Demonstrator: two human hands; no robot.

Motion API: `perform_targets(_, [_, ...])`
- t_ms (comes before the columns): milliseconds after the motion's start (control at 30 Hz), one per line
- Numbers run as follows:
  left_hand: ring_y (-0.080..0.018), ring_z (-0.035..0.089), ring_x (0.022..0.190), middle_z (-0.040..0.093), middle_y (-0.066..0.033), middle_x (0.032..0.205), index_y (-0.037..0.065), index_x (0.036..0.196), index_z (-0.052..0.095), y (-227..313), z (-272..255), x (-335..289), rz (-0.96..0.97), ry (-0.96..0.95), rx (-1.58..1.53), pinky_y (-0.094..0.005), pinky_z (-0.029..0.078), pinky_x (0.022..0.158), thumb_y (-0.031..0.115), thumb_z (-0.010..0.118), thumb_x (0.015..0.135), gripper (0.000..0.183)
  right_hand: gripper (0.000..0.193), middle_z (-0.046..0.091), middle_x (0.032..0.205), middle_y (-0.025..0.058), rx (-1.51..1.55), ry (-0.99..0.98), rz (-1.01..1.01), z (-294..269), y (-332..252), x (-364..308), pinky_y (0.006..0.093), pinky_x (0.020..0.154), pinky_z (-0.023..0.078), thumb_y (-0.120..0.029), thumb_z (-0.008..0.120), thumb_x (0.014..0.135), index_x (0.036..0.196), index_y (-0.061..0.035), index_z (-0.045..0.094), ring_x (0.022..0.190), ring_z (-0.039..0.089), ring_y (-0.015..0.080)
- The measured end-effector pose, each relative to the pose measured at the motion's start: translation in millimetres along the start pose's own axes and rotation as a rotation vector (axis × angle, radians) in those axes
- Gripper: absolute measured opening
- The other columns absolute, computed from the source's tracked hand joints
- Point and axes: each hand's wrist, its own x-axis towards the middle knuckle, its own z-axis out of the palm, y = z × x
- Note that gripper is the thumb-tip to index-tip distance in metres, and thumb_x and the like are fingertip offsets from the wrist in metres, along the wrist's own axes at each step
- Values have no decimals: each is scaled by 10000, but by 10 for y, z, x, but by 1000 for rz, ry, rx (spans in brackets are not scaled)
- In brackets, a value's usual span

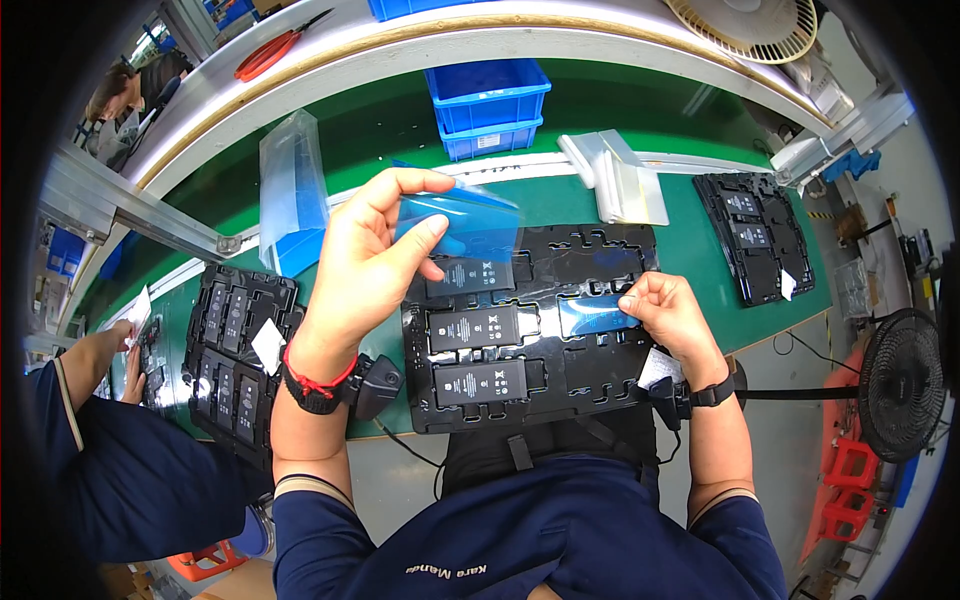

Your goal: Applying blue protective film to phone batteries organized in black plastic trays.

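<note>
A black moulded tray (560,395) lies in front of me on the green bench. Flat black phone batteries (480,383) with white print fill several pockets in its left column. Raised above the tray's far left corner, my left hand (385,235) pinches a clear blue film sheet (475,222) between thumb and fingers. My right hand (665,312) is closed on the right end of a small shiny blue film piece (590,316), which lies over a pocket in the right column. Whether a battery sits beneath it I cannot tell.
More battery trays stand at left (225,340) and far right (755,235). Behind are a clear bag with blue film (293,215), stacked clear film packs (620,180) and blue bins (488,100). A co-worker's hands (125,350) work at left. A black fan (900,385) stands right.
</note>
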Motion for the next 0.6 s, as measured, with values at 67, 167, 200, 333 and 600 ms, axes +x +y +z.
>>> perform_targets(67, [-88,569,841,546,-78,1100,-24,1122,532,-10,2,0,-3,1,-9,-197,530,557,-22,564,846,278,88,591,634,-15,-7,2,-12,-4,36,14,181,524,382,-18,649,803,733,-23,596,562,488,17])
perform_targets(167, [-72,574,839,582,-58,1070,14,1108,554,-11,4,-3,-9,5,3,-179,506,556,-30,557,845,267,92,588,628,-17,-17,8,-25,1,64,26,180,518,380,-15,648,801,726,-23,595,560,485,14])
perform_targets(200, [-78,572,827,567,-68,1081,-5,1112,545,-3,3,-4,-13,4,9,-187,515,554,-27,561,844,269,95,586,625,-19,-23,18,-34,11,66,28,181,513,378,-13,648,799,722,-23,595,556,482,13])
perform_targets(333, [-81,568,815,550,-80,1093,-25,1114,537,-1,12,2,11,10,15,-197,525,553,-27,564,844,271,104,579,618,-25,-45,35,-40,21,84,39,179,498,369,-10,649,796,710,-24,593,545,472,7])
perform_targets(600, [-77,565,806,546,-75,1094,-26,1116,536,-4,14,-8,15,8,33,-201,529,560,-27,565,844,273,113,564,597,-30,-116,43,-40,39,59,20,186,481,353,-26,649,800,705,-27,589,533,453,6])
